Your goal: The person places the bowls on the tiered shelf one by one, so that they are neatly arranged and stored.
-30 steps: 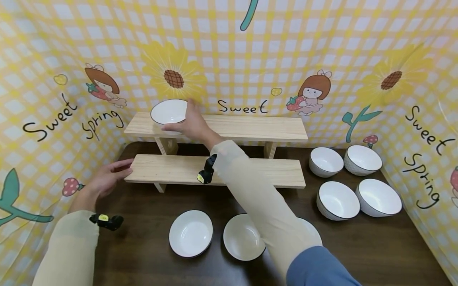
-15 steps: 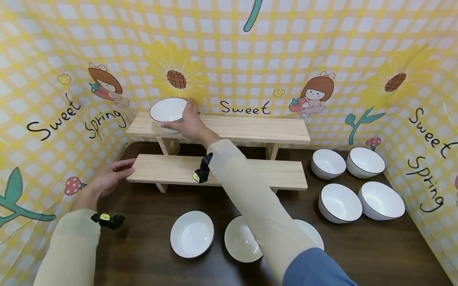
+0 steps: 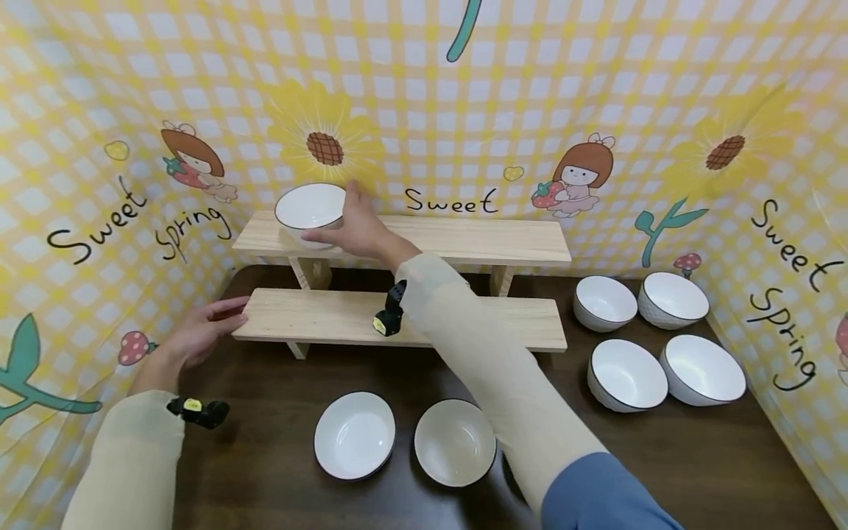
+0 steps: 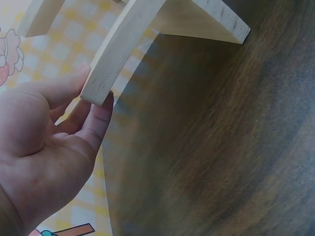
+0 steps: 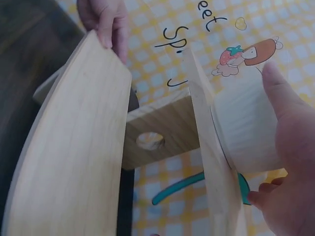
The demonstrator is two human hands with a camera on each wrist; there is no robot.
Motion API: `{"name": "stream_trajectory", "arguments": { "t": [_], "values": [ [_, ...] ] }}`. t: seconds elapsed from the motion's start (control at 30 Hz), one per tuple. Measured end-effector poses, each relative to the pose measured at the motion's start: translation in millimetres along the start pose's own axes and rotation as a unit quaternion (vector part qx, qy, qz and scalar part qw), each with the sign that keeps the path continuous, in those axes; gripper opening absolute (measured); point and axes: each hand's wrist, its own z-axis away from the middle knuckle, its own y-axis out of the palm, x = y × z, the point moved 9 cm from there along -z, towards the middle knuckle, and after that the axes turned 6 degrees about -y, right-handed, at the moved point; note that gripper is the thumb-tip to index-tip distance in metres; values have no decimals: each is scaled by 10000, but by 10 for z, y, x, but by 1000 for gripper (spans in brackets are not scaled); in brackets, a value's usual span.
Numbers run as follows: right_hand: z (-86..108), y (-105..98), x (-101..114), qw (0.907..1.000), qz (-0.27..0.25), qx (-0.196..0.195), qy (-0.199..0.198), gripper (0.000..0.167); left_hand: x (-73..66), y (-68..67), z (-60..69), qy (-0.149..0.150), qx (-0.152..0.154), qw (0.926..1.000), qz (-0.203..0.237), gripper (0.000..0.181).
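A white bowl point(image 3: 308, 207) with a dark rim sits upright at the left end of the upper wooden board point(image 3: 457, 239) of a two-step shelf. My right hand point(image 3: 367, 230) grips its right side, thumb in front and fingers behind. Seen from the right wrist, the bowl's ribbed wall point(image 5: 248, 125) meets the board, beside that hand point(image 5: 298, 147). My left hand point(image 3: 199, 333) holds the left end of the lower board point(image 3: 305, 315). In the left wrist view its thumb and fingers pinch the board's end point(image 4: 106, 76) from either side.
On the dark table point(image 3: 252, 456) in front stand a white bowl point(image 3: 354, 436) and a greyer bowl point(image 3: 455, 443); my right sleeve mostly hides another. Several textured bowls point(image 3: 627, 374) are grouped at right. Checked cloth point(image 3: 450, 110) surrounds the back and sides.
The bowl on the upper board has shifted slightly left with my right hand on it. My right forearm now covers more of the front right bowl. The left hand keeps its hold.
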Motion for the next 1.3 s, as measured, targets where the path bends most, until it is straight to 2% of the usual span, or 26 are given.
{"name": "stream_trajectory", "arguments": {
  "t": [0.17, 0.3, 0.4, 0.5, 0.63, 0.73, 0.9, 1.13, 1.3],
  "values": [
    [88, -51, 31, 9964, 600, 542, -262, 115, 16, -3, -9, 18, 74, 10000, -60, 70],
    [202, -103, 66, 9893, 1074, 830, -545, 110, -23, 4, -7, 112, 77, 9999, -75, 70],
    [296, -158, 86, 9813, 1504, 946, -735, 109, -29, -4, -5, 73, 74, 9999, -130, 73],
    [389, -219, 102, 9699, 2015, 1020, -915, 108, -5, -17, 4, -58, 77, 9996, -258, 77],
    [521, -294, 111, 9456, 2804, 1118, -1210, 104, 19, -26, 14, -204, 81, 9989, -406, 80],
    [638, -338, 88, 9303, 3191, 1218, -1340, 104, 16, -21, 5, -225, 92, 9990, -381, 80],
    [858, -367, 5, 9184, 3438, 1419, -1350, 102, 19, -19, -10, -254, 101, 9991, -317, 80],
    [1176, -363, -114, 9086, 3536, 1681, -1453, 100, 33, -14, 1, -316, 177, 9989, -294, 80],
    [1392, -408, -194, 8924, 3836, 1712, -1648, 99, 24, -7, -16, -251, 181, 9991, -284, 80]
  ]
}}
